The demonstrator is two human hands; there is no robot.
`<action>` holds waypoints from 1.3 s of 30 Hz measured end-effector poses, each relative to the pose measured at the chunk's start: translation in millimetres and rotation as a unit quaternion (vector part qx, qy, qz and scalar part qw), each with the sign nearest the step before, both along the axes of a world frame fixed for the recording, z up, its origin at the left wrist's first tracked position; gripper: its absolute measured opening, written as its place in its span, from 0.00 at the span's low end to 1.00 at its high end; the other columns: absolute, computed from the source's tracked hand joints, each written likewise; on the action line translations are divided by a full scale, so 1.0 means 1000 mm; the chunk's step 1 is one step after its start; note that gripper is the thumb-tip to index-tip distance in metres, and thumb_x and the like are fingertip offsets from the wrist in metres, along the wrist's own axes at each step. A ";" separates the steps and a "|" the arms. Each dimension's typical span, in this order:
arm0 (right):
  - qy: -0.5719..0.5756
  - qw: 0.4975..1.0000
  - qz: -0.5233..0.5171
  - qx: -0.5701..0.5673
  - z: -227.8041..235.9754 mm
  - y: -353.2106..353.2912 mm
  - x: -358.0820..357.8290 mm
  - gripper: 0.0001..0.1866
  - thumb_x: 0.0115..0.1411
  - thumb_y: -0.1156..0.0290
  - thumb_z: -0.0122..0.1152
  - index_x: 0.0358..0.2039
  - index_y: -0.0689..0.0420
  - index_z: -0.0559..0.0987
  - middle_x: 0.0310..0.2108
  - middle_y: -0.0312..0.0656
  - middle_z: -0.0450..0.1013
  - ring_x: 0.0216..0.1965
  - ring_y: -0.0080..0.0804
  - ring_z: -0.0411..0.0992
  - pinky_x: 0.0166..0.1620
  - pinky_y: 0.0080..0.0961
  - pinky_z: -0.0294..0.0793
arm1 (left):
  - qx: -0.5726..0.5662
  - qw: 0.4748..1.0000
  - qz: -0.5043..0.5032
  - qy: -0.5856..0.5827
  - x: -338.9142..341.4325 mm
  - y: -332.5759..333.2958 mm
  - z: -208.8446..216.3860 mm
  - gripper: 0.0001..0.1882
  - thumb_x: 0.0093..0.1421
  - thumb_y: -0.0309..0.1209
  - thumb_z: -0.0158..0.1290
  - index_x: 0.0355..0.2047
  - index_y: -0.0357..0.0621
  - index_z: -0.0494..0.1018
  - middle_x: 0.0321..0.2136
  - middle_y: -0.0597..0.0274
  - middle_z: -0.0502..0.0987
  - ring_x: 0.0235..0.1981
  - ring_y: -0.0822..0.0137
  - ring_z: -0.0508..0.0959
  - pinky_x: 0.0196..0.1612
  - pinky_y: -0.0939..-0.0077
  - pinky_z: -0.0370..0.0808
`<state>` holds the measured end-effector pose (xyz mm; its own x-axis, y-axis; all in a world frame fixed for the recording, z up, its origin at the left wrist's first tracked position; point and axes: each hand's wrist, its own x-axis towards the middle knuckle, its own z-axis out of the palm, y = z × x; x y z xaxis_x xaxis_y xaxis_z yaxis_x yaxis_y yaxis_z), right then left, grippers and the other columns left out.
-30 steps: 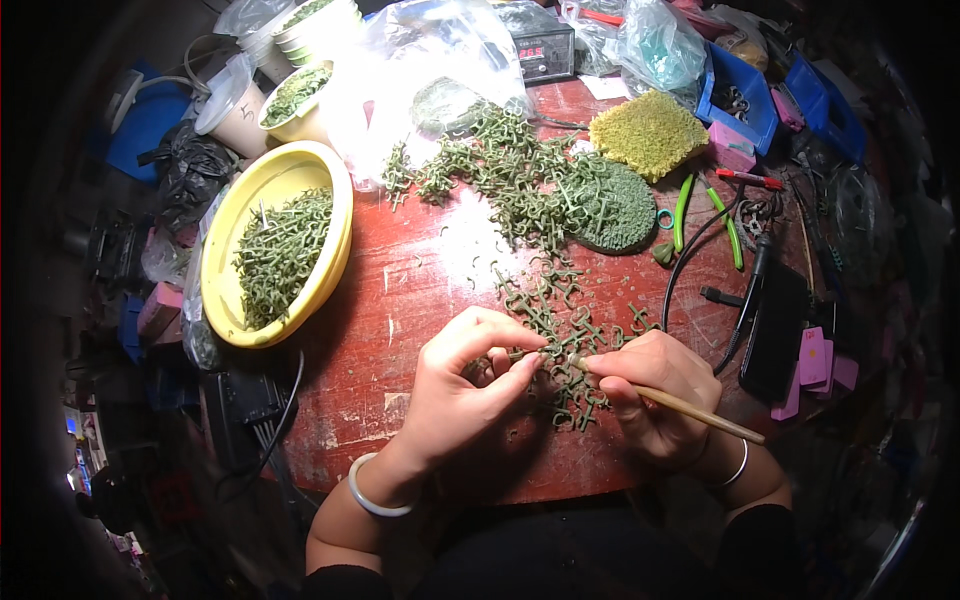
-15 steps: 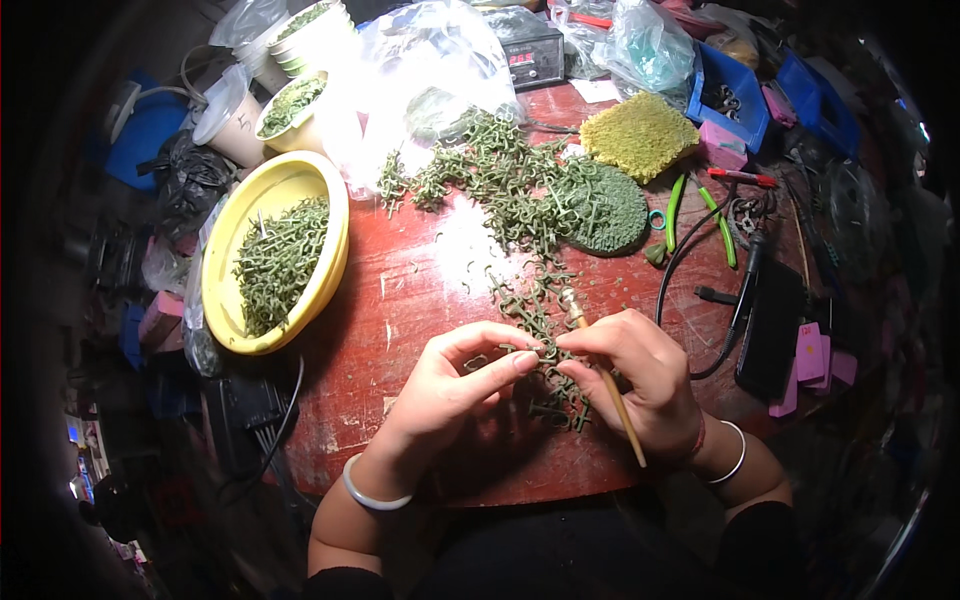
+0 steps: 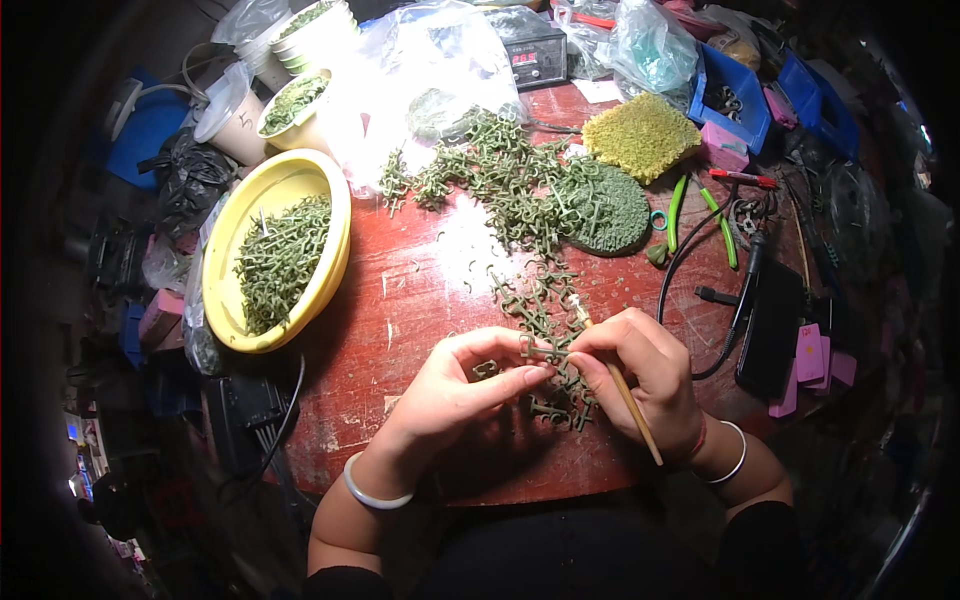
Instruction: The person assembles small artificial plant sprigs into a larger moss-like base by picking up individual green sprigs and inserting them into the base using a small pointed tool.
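Over the near part of the red tabletop, my left hand (image 3: 455, 385) and my right hand (image 3: 645, 385) meet at a small green hook-ended piece (image 3: 545, 352). The right thumb and forefinger pinch its right end. Its left end rests by my left forefinger, the left thumb just below. Also in my right hand is a slim wooden-handled tool (image 3: 632, 408), its pale tip pointing away from me; that tip's kind is unclear. Below the fingers lie loose green pieces (image 3: 555, 408), running back to a large heap (image 3: 500, 170).
A yellow basin (image 3: 343, 235) of green pieces stands left. Back right are a round green pad (image 3: 608, 212), a yellow sponge-like block (image 3: 640, 138), green-handled pliers (image 3: 674, 215) and blue bins (image 3: 735, 95). Cables and a black device (image 3: 775, 330) lie right; a display box (image 3: 537, 60) sits behind.
The green piece has turned into clearer view between my fingers. My left thumb and forefinger have parted slightly. The wooden-handled tool has shifted a little to the right with my right hand.
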<state>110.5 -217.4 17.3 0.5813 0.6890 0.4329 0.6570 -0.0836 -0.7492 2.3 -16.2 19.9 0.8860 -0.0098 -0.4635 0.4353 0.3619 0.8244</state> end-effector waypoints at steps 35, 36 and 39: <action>0.145 0.983 0.099 -0.045 0.006 -0.005 0.010 0.05 0.61 0.77 0.67 0.38 0.60 0.80 0.30 0.44 0.75 0.31 0.36 0.76 0.36 0.27 0.75 | -0.012 0.997 -0.079 -0.024 0.001 0.003 0.000 0.15 0.64 0.25 0.61 0.50 0.37 0.79 0.34 0.72 0.77 0.36 0.82 0.75 0.40 0.86 0.71; 0.143 0.983 0.104 -0.045 0.006 -0.004 0.010 0.06 0.61 0.76 0.68 0.38 0.60 0.80 0.31 0.44 0.75 0.32 0.35 0.76 0.36 0.27 0.75 | -0.012 0.997 -0.078 -0.023 -0.001 0.002 -0.001 0.15 0.64 0.25 0.61 0.50 0.37 0.79 0.34 0.72 0.77 0.36 0.82 0.75 0.40 0.86 0.71; 0.090 0.991 0.099 -0.024 0.007 -0.004 0.012 0.10 0.63 0.73 0.66 0.44 0.62 0.79 0.32 0.46 0.75 0.33 0.36 0.76 0.38 0.27 0.76 | 0.005 0.995 -0.069 -0.066 -0.004 0.003 -0.007 0.13 0.64 0.25 0.62 0.48 0.39 0.78 0.36 0.72 0.77 0.37 0.82 0.75 0.39 0.87 0.71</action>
<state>122.3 -221.7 24.6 0.4977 0.8146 0.2980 0.5199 -0.0051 -0.8542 -1.4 -12.8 12.5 0.9301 -0.1314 -0.3429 0.3670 0.2984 0.8811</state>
